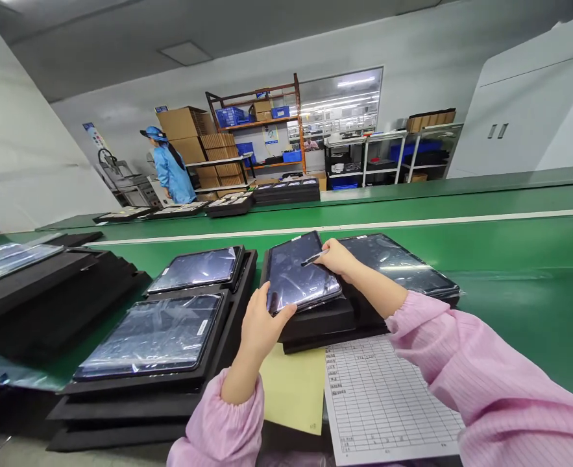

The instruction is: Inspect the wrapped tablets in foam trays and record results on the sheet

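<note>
A tablet [293, 266] with a dark, film-covered screen lies tilted on a black foam tray [318, 318] in front of me. My left hand [261, 324] grips its near left corner, thumb along the near edge and fingers at the left side. My right hand [342, 259] is closed around a pen [311, 259], whose tip points left over the screen. Whether the tip touches the film I cannot tell. Beside it on the right, partly behind my right forearm, rests a second tablet [398, 259].
Stacked black trays on the left carry two film-wrapped tablets [157, 334]. A yellow sheet [293, 389] and a printed form [388, 402] lie nearest me. Beyond runs a green conveyor belt [510, 237], with more trays [286, 192] along its far side. A person in blue [172, 172] stands behind.
</note>
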### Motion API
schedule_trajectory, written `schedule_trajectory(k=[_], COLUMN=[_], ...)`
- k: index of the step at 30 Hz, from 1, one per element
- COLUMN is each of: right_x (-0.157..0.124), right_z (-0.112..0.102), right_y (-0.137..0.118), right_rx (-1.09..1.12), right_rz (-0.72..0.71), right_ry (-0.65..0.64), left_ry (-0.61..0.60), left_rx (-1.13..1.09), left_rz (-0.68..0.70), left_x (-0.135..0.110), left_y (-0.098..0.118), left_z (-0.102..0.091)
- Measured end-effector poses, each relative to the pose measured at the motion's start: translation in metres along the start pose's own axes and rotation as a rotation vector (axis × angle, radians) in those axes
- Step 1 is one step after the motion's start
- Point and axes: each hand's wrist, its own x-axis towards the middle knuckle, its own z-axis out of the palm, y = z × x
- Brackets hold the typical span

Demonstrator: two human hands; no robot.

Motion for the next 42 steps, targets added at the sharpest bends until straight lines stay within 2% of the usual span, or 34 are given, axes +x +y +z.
schedule_trajectory(k=[4,7,9,12,14,15,17,20,23,26,32,38,42], right_x=[-0.014,-0.039,-0.061,-0.095,-0.115,-0.124,-0.136,-0.144,-0.145,-0.144,-0.151,-0.171,-0.18], right_z=[-0.002,-0.007,-0.007,0.0,0.005,0.008,0.011,0.019,0.032,0.046,0.057,0.05,0.05], right_y=[-0.008,-0.013,-0.014,-0.009,-0.002,0.003,0.015,0.033,0.044,0.049,0.048,0.027,0.022], right_rx=[0.212,0.328,0.453,0.665,0.751,0.786,0.811,0.656,0.501,0.479,0.46,0.46,0.412], right_rz=[-0.154,-0.276,-0.449,-0.821,-0.993,-1.035,-1.019,-0.929,-0.928,-0.924,-0.956,-1.13,-1.178], right_ry=[0.094,0.182,0.304,0.461,0.445,0.41,0.318,0.177,0.109,0.095,0.055,-0.02,-0.088], left_ry=[0.006,0.021,0.062,0.058,0.051,0.078,0.192,0.367,0.461,0.511,0.504,0.406,0.403], left_rx=[-0.191,-0.274,-0.339,-0.526,-0.645,-0.693,-0.745,-0.803,-0.806,-0.808,-0.86,-0.944,-0.979], left_rz=[-0.035,-0.048,-0.036,-0.011,-0.015,-0.021,-0.029,-0.031,-0.03,-0.035,-0.069,-0.219,-0.294], left_x=[0.001,0.008,0.012,0.007,-0.009,-0.019,-0.043,-0.072,-0.086,-0.089,-0.091,-0.092,-0.095], left_y=[-0.005,-0.007,-0.002,0.011,0.016,0.017,0.011,-0.006,-0.024,-0.041,-0.065,-0.064,-0.062], left_z=[-0.007,-0.013,-0.018,-0.024,-0.029,-0.031,-0.035,-0.041,-0.045,-0.045,-0.044,-0.036,-0.03])
